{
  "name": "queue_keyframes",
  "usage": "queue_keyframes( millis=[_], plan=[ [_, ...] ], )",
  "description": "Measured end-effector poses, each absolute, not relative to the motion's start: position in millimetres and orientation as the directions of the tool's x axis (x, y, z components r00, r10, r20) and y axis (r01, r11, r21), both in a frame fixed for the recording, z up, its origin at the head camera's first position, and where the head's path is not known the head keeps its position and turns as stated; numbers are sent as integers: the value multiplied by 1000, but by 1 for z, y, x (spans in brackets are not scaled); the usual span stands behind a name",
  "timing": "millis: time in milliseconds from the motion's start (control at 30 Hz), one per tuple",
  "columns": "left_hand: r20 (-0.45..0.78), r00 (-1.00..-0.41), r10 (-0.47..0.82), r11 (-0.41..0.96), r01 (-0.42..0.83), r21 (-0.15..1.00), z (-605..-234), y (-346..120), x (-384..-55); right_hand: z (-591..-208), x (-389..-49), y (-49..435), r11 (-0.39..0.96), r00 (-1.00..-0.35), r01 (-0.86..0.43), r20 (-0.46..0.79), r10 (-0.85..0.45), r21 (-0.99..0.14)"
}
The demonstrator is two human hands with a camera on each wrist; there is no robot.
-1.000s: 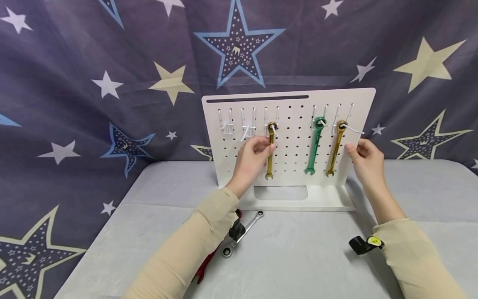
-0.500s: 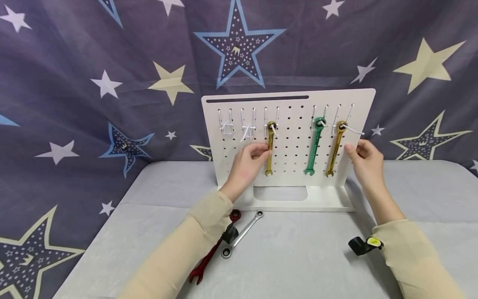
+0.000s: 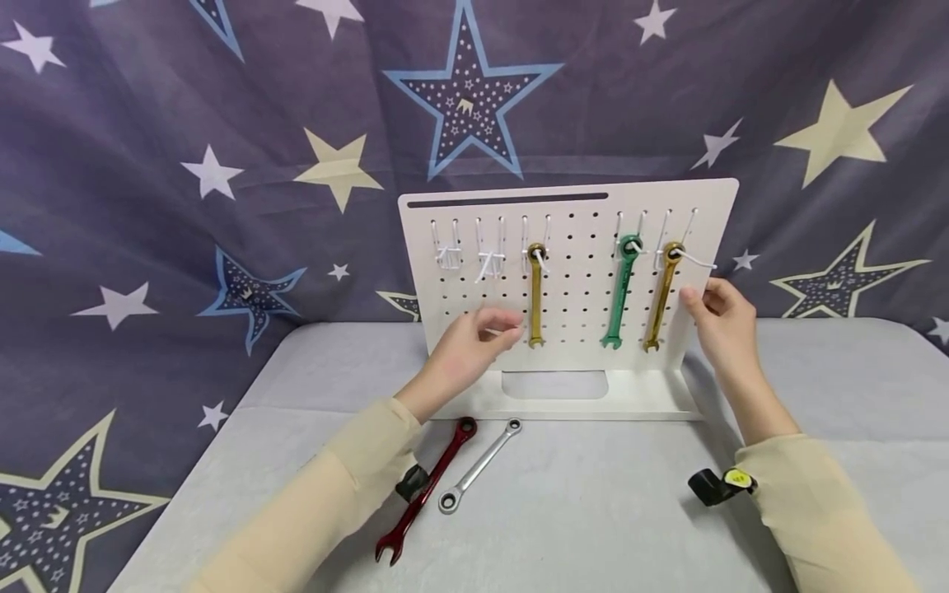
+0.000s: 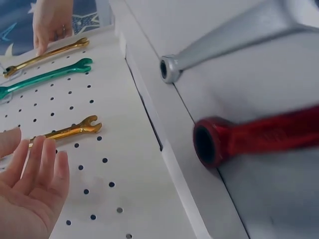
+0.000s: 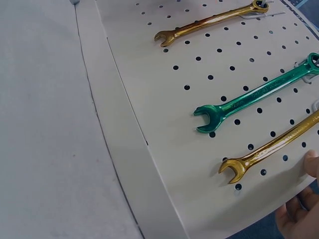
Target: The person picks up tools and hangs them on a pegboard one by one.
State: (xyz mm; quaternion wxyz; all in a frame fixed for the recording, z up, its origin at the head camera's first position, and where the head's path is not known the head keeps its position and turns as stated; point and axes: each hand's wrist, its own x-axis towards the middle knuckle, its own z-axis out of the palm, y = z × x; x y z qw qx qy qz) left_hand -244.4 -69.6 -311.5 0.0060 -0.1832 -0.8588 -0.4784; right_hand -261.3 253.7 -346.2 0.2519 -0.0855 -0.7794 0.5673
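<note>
A white pegboard (image 3: 578, 317) stands upright on the table. Three wrenches hang from its hooks: a gold wrench (image 3: 536, 301) left of the middle, a green wrench (image 3: 621, 292) and another gold wrench (image 3: 661, 301) at the right. Just left of the first gold wrench is my left hand (image 3: 474, 342), apart from it, fingers relaxed and holding nothing; the left wrist view shows the palm and extended fingers. My right hand (image 3: 726, 329) grips the board's right edge, thumb on the front and fingers behind. Below lie a red wrench (image 3: 430, 486) and a silver wrench (image 3: 482, 465).
Two bare white hooks, a left hook (image 3: 448, 257) and a second hook (image 3: 489, 263), are on the board's left side. A grey cloth (image 3: 593, 511) covers the table. Behind hangs a dark star-patterned curtain (image 3: 578, 107).
My left hand has let go of the left gold wrench and moved down and left, leaving it on its hook. The right hand stays on the board's edge. More of the red wrench shows.
</note>
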Motion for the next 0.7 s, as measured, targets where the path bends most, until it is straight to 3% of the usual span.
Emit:
queue_keyframes(
  millis=[700],
  plan=[
    [29,-871,491,523,322,789,-327,-112,-212,-347,-262,253,353,-852,-161,310,422,-922]
  ],
)
